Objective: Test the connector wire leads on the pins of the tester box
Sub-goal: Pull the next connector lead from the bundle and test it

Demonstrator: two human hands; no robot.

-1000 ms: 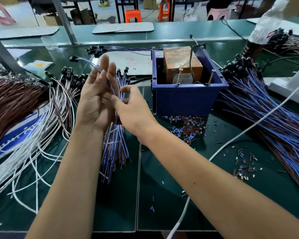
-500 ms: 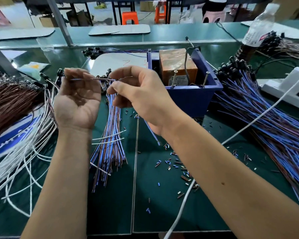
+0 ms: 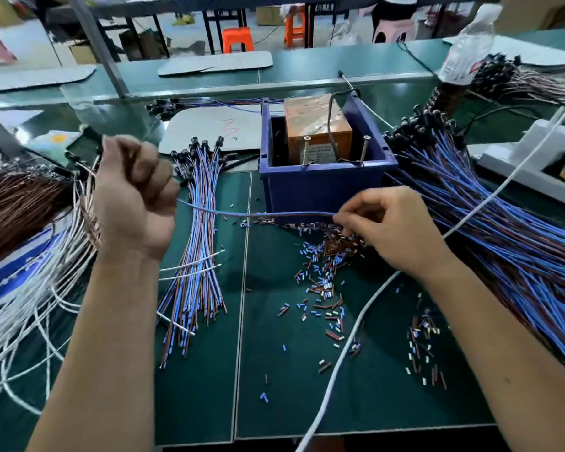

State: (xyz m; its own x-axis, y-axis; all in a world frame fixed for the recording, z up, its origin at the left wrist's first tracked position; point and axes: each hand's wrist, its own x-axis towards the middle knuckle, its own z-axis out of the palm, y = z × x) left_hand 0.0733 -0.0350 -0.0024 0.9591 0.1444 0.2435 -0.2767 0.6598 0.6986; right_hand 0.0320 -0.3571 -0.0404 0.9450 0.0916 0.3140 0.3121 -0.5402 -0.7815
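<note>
Now the left hand (image 3: 134, 203) fists one end of a thin blue-and-brown connector wire (image 3: 258, 214) stretched mid-frame; the right hand (image 3: 388, 230) pinches its leads, which could slip short of the blue tester box's (image 3: 323, 187) two upright metal pins (image 3: 362, 150).

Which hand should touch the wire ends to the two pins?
Probably the right hand: it pinches the wire by its free ends, just before the pins. The left hand grips the far end.
</note>
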